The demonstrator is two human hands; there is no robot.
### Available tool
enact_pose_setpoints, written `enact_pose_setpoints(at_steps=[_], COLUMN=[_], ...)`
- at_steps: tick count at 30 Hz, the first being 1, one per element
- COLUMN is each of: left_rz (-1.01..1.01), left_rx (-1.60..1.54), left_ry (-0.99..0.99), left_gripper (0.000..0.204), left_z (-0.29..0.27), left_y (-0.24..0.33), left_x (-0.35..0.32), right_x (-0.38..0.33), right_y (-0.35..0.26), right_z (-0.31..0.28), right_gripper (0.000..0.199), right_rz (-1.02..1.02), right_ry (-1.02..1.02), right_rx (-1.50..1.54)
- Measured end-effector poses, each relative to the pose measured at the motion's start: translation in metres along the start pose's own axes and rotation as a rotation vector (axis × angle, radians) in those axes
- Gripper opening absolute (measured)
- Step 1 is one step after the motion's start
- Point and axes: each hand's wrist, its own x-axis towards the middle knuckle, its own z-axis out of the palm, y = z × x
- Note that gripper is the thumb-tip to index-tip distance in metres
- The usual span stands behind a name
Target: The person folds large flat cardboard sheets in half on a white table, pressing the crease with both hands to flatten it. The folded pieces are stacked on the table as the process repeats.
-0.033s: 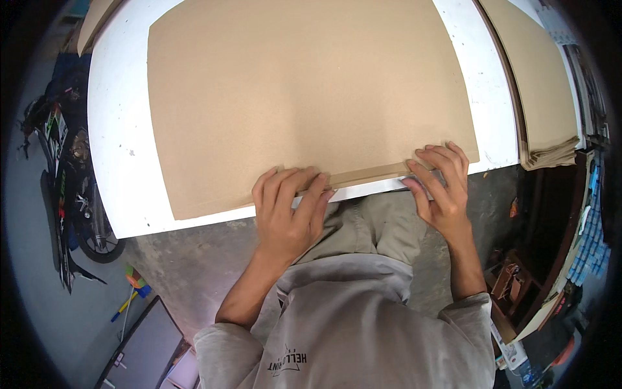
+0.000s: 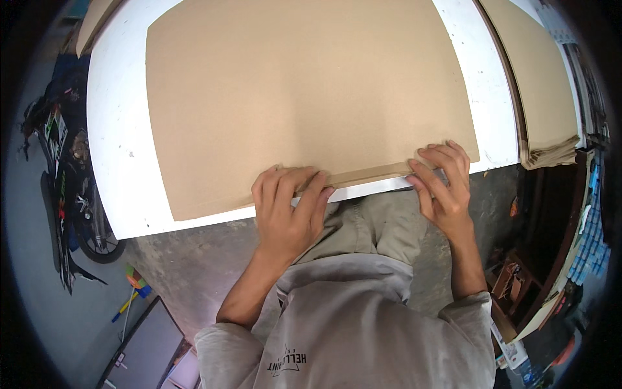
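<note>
A large sheet of brown kraft paper (image 2: 304, 84) lies flat over most of the white tabletop. Along its near edge runs a narrow folded strip (image 2: 369, 174), visible between my two hands. My left hand (image 2: 286, 206) is closed on this edge left of the middle, fingers curled over the paper and thumb at the front. Nearer the right corner, my right hand (image 2: 447, 191) pinches the same edge between thumb and forefinger, its other fingers bent above the sheet. The fingers partly hide the fold.
White table (image 2: 120, 149) borders show on both sides of the sheet. A stack of brown paper (image 2: 541, 78) stands at the right, and another brown piece (image 2: 97, 23) at the far left. A motorbike (image 2: 81, 188) is left of the table; a grey panel (image 2: 146, 343) lies lower left.
My right hand has shifted very slightly to the right along the paper's edge. My left hand keeps its place.
</note>
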Motion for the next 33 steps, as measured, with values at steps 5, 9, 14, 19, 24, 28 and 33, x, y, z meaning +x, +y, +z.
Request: enact_pose_setpoints(at_steps=[5,9,14,19,24,28,33], left_rz=[0.071,0.156,0.193,0.117,-0.064,-0.082,-0.063], left_rx=[-0.098,-0.145,-0.149,-0.192,-0.188,-0.046,-0.047], left_ry=[0.019,0.032,0.013,-0.083,-0.199,-0.204,-0.172], left_gripper=[0.029,0.025,0.018,0.013,0.035,0.056,0.069], left_z=[0.027,0.056,0.073,0.066,0.058,0.057,0.055], left_y=[0.017,0.047,0.061,0.062,0.060,0.062,0.063], left_x=[0.035,0.061,0.072,0.085,0.099,0.107,0.109], right_x=[0.000,-0.001,0.004,0.024,0.046,0.053,0.053], right_y=[0.028,0.038,0.040,0.038,0.056,0.061,0.066], right_z=[0.003,0.007,0.005,-0.005,-0.015,-0.009,-0.021], right_gripper=[0.034,0.031,0.028,0.019,0.021,0.028,0.017], right_rz=[-0.071,-0.120,-0.123,-0.064,0.054,0.056,0.346], right_ry=[0.081,0.101,0.070,-0.036,-0.298,-0.211,0.017], right_rx=[-0.009,0.027,0.056,0.098,0.265,0.367,1.060])
